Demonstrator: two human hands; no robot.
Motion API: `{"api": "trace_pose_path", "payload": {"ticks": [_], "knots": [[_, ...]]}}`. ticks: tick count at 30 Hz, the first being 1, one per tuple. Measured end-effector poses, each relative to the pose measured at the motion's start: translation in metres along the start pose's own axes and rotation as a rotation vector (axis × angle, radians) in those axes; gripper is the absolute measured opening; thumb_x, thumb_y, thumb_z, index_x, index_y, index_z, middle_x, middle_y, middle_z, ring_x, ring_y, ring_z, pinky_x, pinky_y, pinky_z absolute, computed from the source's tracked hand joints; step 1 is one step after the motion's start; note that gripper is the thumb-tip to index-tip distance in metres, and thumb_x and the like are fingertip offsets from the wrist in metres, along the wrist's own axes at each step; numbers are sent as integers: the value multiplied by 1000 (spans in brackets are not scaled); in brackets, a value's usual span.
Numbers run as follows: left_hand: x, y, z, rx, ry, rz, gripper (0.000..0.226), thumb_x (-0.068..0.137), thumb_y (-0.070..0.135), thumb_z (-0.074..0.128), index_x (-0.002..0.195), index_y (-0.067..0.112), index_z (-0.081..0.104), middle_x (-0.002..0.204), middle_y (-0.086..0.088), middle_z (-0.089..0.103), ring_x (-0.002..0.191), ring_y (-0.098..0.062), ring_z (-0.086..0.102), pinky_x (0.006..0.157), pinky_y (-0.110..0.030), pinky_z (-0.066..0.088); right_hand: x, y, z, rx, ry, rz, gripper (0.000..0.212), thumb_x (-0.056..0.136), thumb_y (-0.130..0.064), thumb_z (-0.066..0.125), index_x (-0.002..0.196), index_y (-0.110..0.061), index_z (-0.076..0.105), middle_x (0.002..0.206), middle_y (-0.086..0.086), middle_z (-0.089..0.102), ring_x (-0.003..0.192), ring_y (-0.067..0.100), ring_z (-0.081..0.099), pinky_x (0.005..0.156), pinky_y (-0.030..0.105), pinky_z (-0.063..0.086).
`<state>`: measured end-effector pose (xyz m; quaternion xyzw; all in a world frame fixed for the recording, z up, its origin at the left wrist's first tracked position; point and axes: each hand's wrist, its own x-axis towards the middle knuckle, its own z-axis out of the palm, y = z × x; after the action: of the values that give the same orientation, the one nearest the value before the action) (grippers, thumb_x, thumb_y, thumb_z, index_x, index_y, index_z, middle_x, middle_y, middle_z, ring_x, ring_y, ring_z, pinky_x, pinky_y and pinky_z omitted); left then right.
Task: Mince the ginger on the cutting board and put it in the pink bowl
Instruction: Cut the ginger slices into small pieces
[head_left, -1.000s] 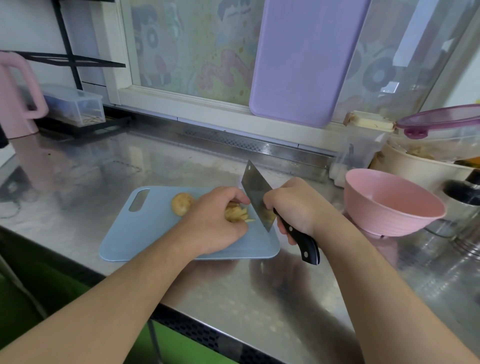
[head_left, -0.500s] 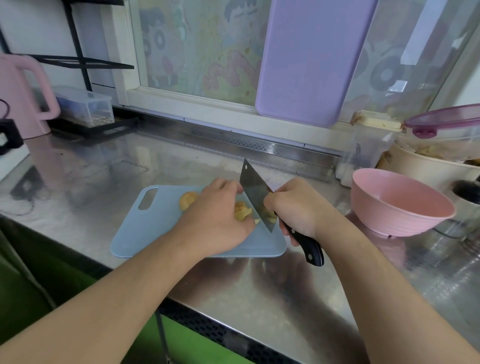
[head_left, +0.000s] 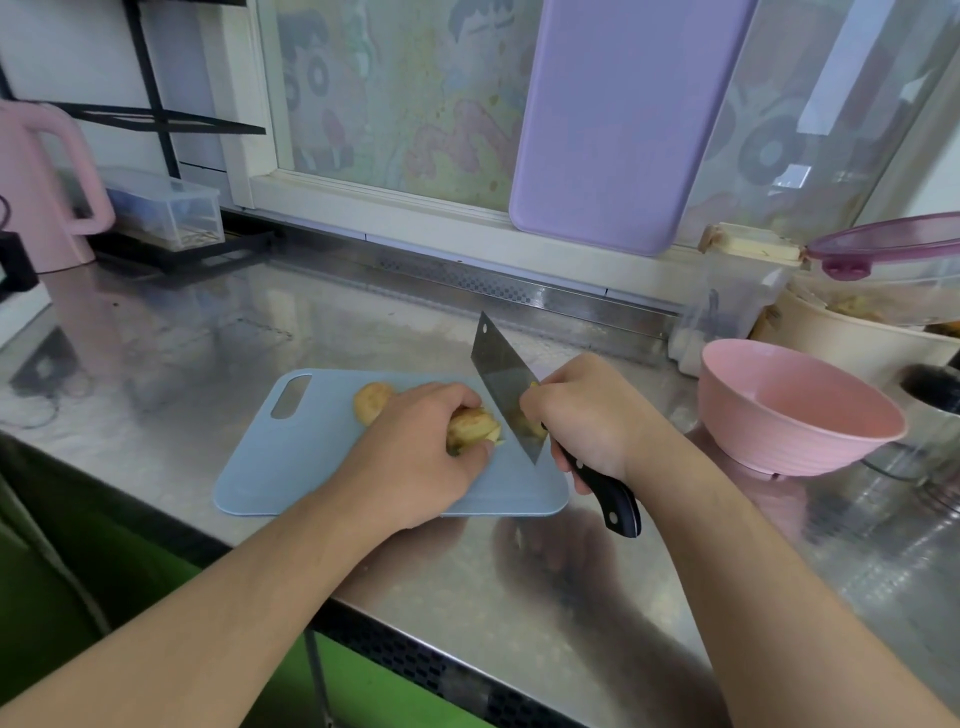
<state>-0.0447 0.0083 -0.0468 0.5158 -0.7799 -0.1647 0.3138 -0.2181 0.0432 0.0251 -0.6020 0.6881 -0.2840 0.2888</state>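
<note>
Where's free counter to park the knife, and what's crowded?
Bare steel counter lies left of the blue cutting board, toward the pink kettle, and along the near edge below the board. The right is crowded: pink bowl, cream pot, clear containers.

Light-blue plastic cutting board (head_left: 311, 467) on steel countertop (head_left: 519, 597), near front edge. On it: tan ginger chunk (head_left: 474, 427) under left hand (head_left: 415, 457), second tan ginger piece (head_left: 371, 400) left of that. Steel cleaver with black handle (head_left: 506, 384) in right hand (head_left: 592, 415), blade just right of chunk, probably touching the board. Pink ribbed bowl (head_left: 795, 410) right of board; lilac board (head_left: 618, 130) leaning behind.
</note>
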Motion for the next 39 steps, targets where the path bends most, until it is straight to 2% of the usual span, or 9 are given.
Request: {"api": "trace_pose_path", "payload": {"ticks": [5, 9, 13, 19, 22, 27, 31, 35, 39], "knots": [[-2, -2, 0, -10, 3, 9, 41, 92, 38, 73, 132, 34, 64, 128, 17, 63, 115, -6, 55, 97, -19, 38, -2, -2, 4, 24, -67, 6, 25, 82, -8, 52, 58, -7, 46, 45, 15, 49, 30, 21, 37, 43, 23, 39], [-2, -3, -1, -43, -7, -17, 42, 93, 35, 73, 134, 36, 63, 132, 19, 60, 118, -4, 53, 98, -17, 35, -2, -3, 2, 25, -67, 18, 20, 80, -8, 52, 61, -5, 51, 48, 17, 51, 32, 21, 39, 42, 25, 40], [-3, -3, -2, -92, -16, -45, 43, 92, 32, 73, 133, 39, 61, 131, 22, 59, 121, -3, 53, 104, -21, 41, -1, -1, -1, 10, -33, 15, 19, 82, -10, 51, 64, -6, 50, 48, 15, 52, 31, 23, 43, 45, 26, 42], [-4, -4, -4, -141, 11, -40, 32, 89, 21, 71, 115, 39, 67, 116, 23, 63, 111, -1, 58, 101, -24, 48, -3, -3, 1, -4, -45, 18, 23, 81, -9, 50, 59, -6, 47, 47, 15, 53, 31, 22, 43, 45, 25, 42], [-3, -5, -3, -126, 15, -27, 28, 93, 23, 70, 116, 39, 68, 117, 23, 64, 112, -2, 58, 100, -23, 46, -3, -4, 2, -2, -52, 21, 22, 81, -9, 51, 59, -6, 48, 47, 17, 53, 30, 22, 43, 44, 24, 41], [-2, -6, -1, -123, 47, -24, 27, 98, 23, 68, 121, 35, 68, 118, 21, 67, 113, -6, 61, 103, -30, 50, -3, -4, 0, -14, -36, 28, 23, 83, -9, 50, 61, -6, 49, 46, 14, 53, 30, 21, 44, 43, 24, 42], [-3, -6, -2, -118, 57, -20, 25, 97, 21, 68, 118, 35, 70, 115, 21, 69, 112, -5, 61, 100, -25, 48, -4, -6, -1, -16, -38, 31, 23, 84, -10, 51, 61, -7, 48, 48, 15, 53, 29, 20, 43, 42, 22, 41], [-4, -5, -4, -126, 62, -19, 21, 97, 25, 67, 114, 36, 71, 111, 24, 68, 107, 0, 57, 85, -7, 39, -6, -7, -3, -20, -38, 32, 22, 84, -9, 50, 63, -6, 48, 50, 15, 53, 30, 22, 43, 42, 21, 40], [-4, -3, -4, -139, 77, -24, 18, 96, 32, 70, 114, 36, 71, 111, 23, 66, 104, 2, 55, 80, -1, 35, -7, -8, -4, -20, -30, 35, 22, 84, -10, 51, 63, -6, 49, 50, 15, 53, 31, 22, 43, 42, 23, 42]]}}
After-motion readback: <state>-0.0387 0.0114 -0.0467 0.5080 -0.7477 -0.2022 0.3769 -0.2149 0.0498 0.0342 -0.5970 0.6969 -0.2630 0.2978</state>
